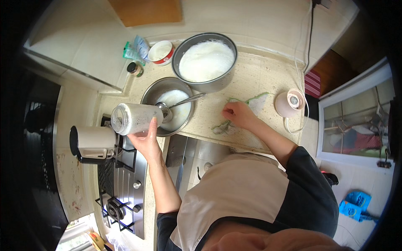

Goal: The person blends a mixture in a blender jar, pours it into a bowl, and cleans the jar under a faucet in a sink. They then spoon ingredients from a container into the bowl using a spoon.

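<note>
My left hand [146, 140] grips a clear blender jar [136, 119] coated with white residue. The jar is tipped on its side, one end over a metal bowl [187, 121] of white liquid. A metal spoon [190, 99] leans in that bowl, its handle across the right rim. My right hand [239, 115] rests over a white-and-green cloth [258, 102] on the counter, fingers curled; whether they pinch the cloth is hidden. Just behind the metal bowl stands a large grey pot [226, 80] filled with a frothy white substance [207, 60].
A pale pink corded appliance base [289, 103] stands at the counter's right. Behind the bowl are a red-and-white tub [161, 53], a dark-lidded jar [135, 69] and packets [136, 50]. Left are a cream kettle [94, 143] and a gas stove [125, 196].
</note>
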`<state>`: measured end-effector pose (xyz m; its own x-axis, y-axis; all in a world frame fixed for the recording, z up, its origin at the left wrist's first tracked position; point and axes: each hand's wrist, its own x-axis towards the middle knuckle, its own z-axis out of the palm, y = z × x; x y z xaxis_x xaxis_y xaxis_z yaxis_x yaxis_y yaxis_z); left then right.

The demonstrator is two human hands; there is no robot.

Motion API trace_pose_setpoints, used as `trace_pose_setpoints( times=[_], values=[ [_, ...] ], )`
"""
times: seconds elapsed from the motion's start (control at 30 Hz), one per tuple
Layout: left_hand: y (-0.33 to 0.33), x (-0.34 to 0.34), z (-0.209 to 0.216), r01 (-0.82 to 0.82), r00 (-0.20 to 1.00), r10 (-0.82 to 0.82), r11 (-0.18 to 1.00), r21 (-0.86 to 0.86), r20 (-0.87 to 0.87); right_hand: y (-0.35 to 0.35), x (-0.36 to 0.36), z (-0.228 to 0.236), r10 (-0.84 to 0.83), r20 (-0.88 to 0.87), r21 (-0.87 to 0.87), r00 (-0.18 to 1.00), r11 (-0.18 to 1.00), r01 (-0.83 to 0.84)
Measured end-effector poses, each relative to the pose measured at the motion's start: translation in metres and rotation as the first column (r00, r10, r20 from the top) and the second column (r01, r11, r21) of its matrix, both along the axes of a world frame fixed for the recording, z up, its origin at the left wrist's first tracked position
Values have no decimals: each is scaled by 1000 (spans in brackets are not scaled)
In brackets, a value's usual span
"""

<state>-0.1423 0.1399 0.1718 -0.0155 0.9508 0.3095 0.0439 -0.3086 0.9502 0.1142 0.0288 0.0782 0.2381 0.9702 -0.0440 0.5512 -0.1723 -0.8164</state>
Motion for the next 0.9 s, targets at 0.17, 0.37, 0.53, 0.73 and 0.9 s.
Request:
trace_pose_setpoints(
  times=[0.17,0.37,0.53,0.73,0.9],
  values=[
    [18,-19,-28,-68,993,69,998,-15,98,62,-48,-20,106,-606,221,788,975,39],
    [27,-27,-49,-73,994,78,995,-64,77,107,-92,-15,-29,-770,277,637,885,375],
    [39,-43,-50,-73,992,80,994,-78,96,110,-71,-1,173,-231,26,957,985,-172],
    [48,-51,-43,-13,986,27,996,-90,164,102,-81,35,-65,-874,-277,481,880,-386],
    [59,-65,-54,93,969,-63,989,-116,239,154,-126,5,296,48,94,954,949,-300]
  ],
)
